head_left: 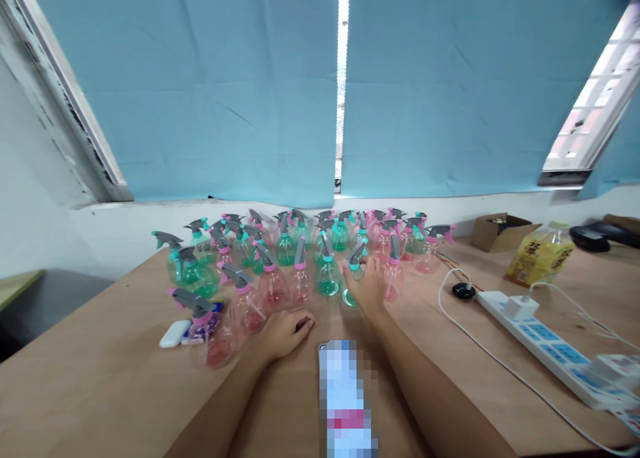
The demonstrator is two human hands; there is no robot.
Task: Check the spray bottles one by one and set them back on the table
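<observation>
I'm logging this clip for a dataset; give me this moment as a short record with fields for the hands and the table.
left hand: curled, resting on the wooden table beside a pink spray bottle
right hand: closed around a green spray bottle in the front row
other bottles: a cluster of green and pink spray bottles, upright, grey triggers
right of hands: white power strip, cardboard box, yellow bottle
left of hands: small white object
</observation>
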